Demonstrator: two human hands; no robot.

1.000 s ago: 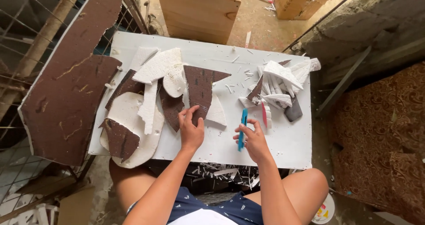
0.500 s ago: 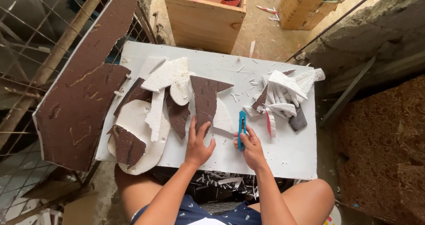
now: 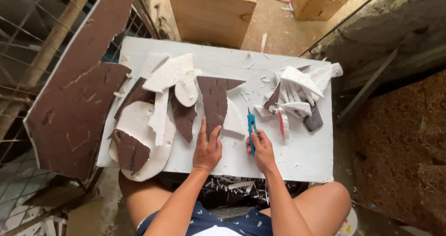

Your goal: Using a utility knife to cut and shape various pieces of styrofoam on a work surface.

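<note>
My left hand (image 3: pixel 206 148) lies flat on the near tip of a brown-faced, pointed foam piece (image 3: pixel 214 101) on the white table (image 3: pixel 306 157). Its fingers are spread over the piece. Just to its right, my right hand (image 3: pixel 262 148) grips a blue utility knife (image 3: pixel 252 127) with the blade pointing away from me, beside the piece's right edge. A white foam offcut (image 3: pixel 233 123) lies between the brown piece and the knife.
Several white and brown foam pieces (image 3: pixel 158 106) lie at the table's left, and a heap of white offcuts (image 3: pixel 297 94) at the right. A large brown board (image 3: pixel 76 92) leans at far left. A wooden box (image 3: pixel 211 13) stands beyond the table. My knees sit below the near edge.
The view has shifted closer to the table. My left hand slid down toward the near tip of the brown piece, and my right hand brought the knife up beside it.
</note>
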